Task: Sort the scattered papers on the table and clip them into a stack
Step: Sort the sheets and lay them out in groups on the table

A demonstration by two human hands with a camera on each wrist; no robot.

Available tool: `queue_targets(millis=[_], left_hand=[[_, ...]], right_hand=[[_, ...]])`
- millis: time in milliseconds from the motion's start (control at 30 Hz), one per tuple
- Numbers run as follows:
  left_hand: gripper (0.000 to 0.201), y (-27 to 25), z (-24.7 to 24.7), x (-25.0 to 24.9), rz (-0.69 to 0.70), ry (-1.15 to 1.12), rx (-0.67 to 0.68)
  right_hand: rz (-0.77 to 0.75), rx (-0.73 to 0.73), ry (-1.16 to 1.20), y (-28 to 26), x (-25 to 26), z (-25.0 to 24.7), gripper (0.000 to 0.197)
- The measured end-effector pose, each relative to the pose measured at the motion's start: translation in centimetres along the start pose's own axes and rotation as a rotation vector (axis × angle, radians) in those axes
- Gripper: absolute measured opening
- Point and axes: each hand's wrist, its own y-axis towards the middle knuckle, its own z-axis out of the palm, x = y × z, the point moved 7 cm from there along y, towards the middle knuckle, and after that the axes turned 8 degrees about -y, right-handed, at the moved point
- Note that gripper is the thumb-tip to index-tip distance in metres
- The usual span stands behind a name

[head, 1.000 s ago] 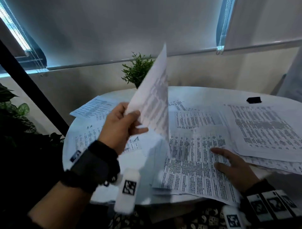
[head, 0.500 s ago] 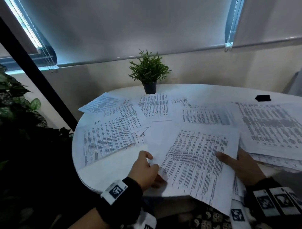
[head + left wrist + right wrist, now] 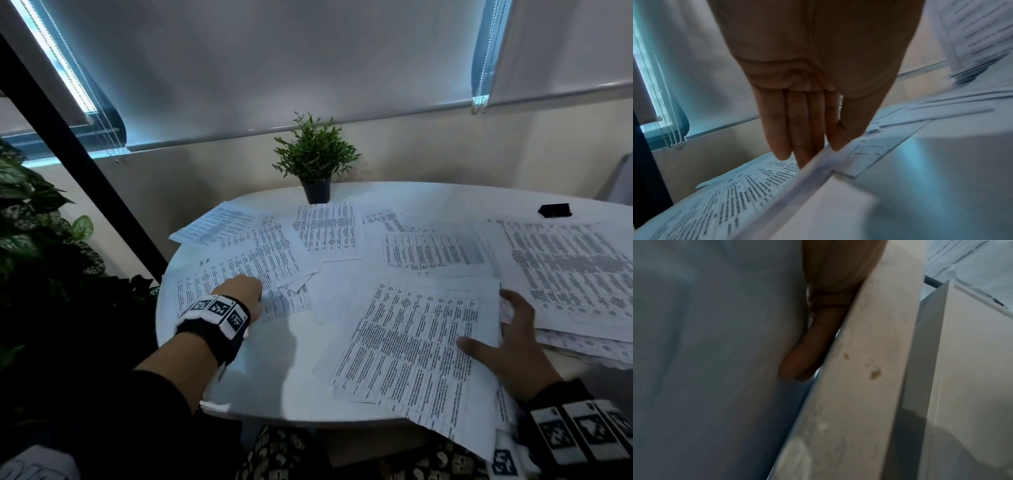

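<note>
While the pile [image 3: 411,346] overhangs the counter [image 3: 291,359] edge, pinched only by the right hand [image 3: 510,346], thumb above, sheets could be spilled. 1 sheet [image 3: 813,170] of the scattered papers [image 3: 260,260] is pinched by the left hand [image 3: 818,73]; neighbours could be dragged.

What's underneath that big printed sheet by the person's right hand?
Edges of more sheets peek out beneath the sheet, on the white table. How many lie under it is hidden.

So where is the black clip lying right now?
In the head view the black clip lies on the far right of the table, just beyond the right-hand pile of papers.
</note>
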Motion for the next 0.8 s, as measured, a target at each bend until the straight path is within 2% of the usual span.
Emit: queue_targets(millis=[100, 200, 267, 333, 433, 467, 533, 600, 667, 733, 800], left_hand=[[0.021, -1.3, -1.0, -1.2, 0.027, -0.009, -0.074], [0.02, -5.0, -3.4, -5.1, 0.137, -0.08, -0.211], [0.026, -8.7, -3.8, -10.2, 0.332, -0.091, -0.216], [0.028, -12.4, -2.9, -16.1, 0.585, -0.055, -0.163], [0.023, -16.0, -1.0, -22.6, 0.863, 0.007, -0.053], [0.022, -16.6, -0.7, -23.7, 0.918, 0.02, -0.03], [0.026, -16.9, -0.5, -24.7, 0.975, 0.005, -0.025], [0.029, -16.0, -1.2, -24.0, 0.975, -0.155, -0.08], [0.034, -13.4, -2.6, -21.2, 0.905, -0.446, -0.129], [0.034, -8.6, -3.9, -16.1, 0.712, -0.696, -0.189], [0.032, -2.7, -4.6, -9.3, 0.429, -0.642, -0.305]], right_hand=[[-0.057, 0.026, -0.037, 0.4, -0.3, -0.1, 0.078], [-0.123, 0.106, -0.251, 0.6, -0.5, 0.3, 0.05], [-0.049, 0.133, -0.227, 1.0, -1.1, 0.4, 0.035], [0.083, 0.166, 0.008, 1.0, -1.1, 0.9, 0.012], [0.239, 0.333, 0.326, 0.7, -2.5, 2.1, 0.065], [0.241, 0.322, 0.333, 0.7, -2.6, 2.1, 0.068], [0.132, 0.223, 0.128, 0.8, -2.1, 1.2, 0.055], [0.018, 0.138, -0.048, 0.9, -1.3, 0.3, 0.045], [-0.034, 0.136, -0.122, 0.7, -0.6, 0.1, 0.021], [-0.041, 0.125, -0.201, 0.9, -0.8, 0.1, 0.035], [-0.038, 0.115, -0.259, 1.2, -1.4, -0.1, 0.048]])
